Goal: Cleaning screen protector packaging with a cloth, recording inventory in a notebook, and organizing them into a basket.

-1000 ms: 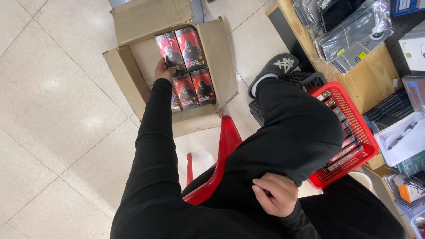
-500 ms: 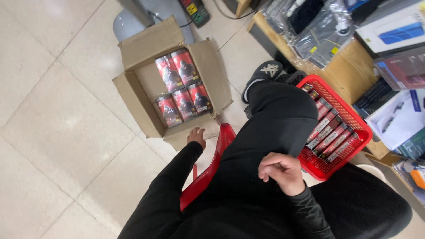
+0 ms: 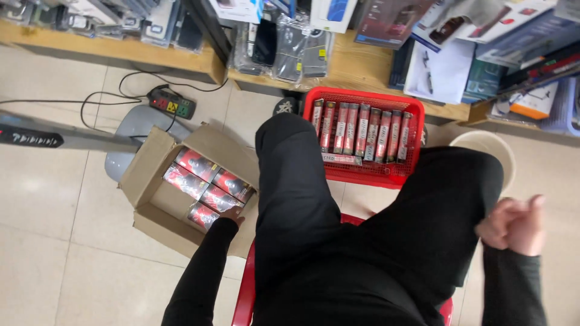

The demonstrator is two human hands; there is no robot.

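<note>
The left hand (image 3: pixel 232 215) reaches down into the carton (image 3: pixel 148 175), fingers on the nearest of about 5 red-and-black boxes (image 3: pixel 205 212) packed along its right side; how firmly it grips I cannot tell, as the sleeve hides most of the hand. The right hand (image 3: pixel 513 224) hangs off to the right, loosely curled and holding nothing, with the red basket (image 3: pixel 362 172) of like boxes ahead between the 2 hands. This looks like the picking step; lifting 1 box calls for a pinch around its end.
</note>
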